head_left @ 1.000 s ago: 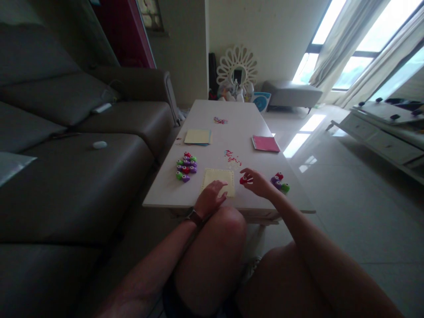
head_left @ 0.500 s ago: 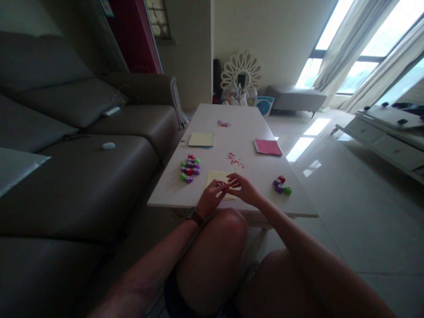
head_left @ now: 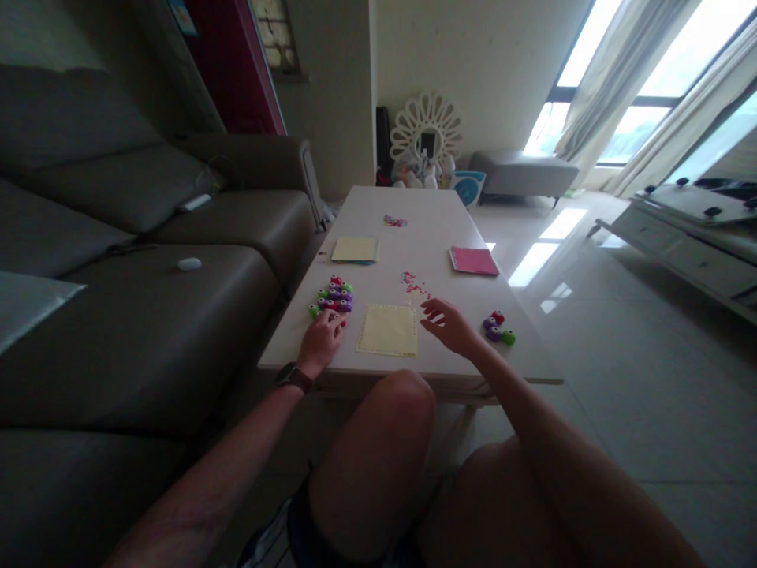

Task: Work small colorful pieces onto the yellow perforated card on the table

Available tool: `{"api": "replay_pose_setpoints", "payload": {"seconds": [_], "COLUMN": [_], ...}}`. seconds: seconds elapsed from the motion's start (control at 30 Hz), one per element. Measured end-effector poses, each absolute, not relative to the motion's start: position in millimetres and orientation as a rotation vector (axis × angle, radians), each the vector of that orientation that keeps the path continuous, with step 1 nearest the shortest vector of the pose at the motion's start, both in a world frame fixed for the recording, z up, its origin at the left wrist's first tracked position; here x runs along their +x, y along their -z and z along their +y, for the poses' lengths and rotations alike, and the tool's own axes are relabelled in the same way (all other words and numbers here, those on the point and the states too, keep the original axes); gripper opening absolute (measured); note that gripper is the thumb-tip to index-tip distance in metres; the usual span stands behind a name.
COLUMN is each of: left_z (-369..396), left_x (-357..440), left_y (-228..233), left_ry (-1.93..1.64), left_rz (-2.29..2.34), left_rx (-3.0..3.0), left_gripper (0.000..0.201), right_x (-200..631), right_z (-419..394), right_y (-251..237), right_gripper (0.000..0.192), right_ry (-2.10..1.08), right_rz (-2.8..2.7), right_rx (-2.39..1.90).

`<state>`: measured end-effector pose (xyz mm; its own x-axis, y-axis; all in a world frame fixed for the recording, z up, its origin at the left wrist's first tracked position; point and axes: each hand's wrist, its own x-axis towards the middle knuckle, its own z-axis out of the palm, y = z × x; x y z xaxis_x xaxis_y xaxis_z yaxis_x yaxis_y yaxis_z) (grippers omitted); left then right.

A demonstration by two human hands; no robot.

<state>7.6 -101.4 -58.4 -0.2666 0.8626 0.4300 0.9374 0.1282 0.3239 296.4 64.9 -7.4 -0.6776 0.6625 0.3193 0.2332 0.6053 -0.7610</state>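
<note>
A brown sofa runs along the left of the white surface. Near the surface's left edge lies a cluster of small coloured paper punches, red, purple and green; the left hand rests on the nearest of them, fingers curled over one, though whether it grips is not clear. Just beside it lies a pale yellow paper square. The right hand hovers past the paper's right edge, fingers spread and holding nothing. Further right sit three more punches. Behind lie red paper bits, a yellow pad and a pink pad.
</note>
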Motion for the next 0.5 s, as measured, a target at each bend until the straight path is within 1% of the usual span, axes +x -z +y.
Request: {"api": "replay_pose_setpoints", "payload": {"seconds": [0.17, 0.4, 0.5], "left_z": [-99.9, -104.2, -107.0], "left_x": [1.4, 11.1, 15.5], "left_y": [60.3, 56.1, 53.0], "left_ry": [0.805, 0.849, 0.807], "left_rz": [-2.262, -2.201, -2.177], "left_rx": [-1.738, -1.669, -1.735], "left_gripper": [0.038, 0.042, 0.039], "right_x": [316.3, 368.8, 388.7], "right_z": [78.4, 108.9, 116.1], "right_y": [-4.1, -22.0, -23.2], "right_gripper": [0.024, 0.022, 0.025], "right_ry": [-0.861, -0.678, -0.683], "right_rz": [-2.145, -1.953, -1.861], "right_rx": [-0.837, -1.196, -1.366]}}
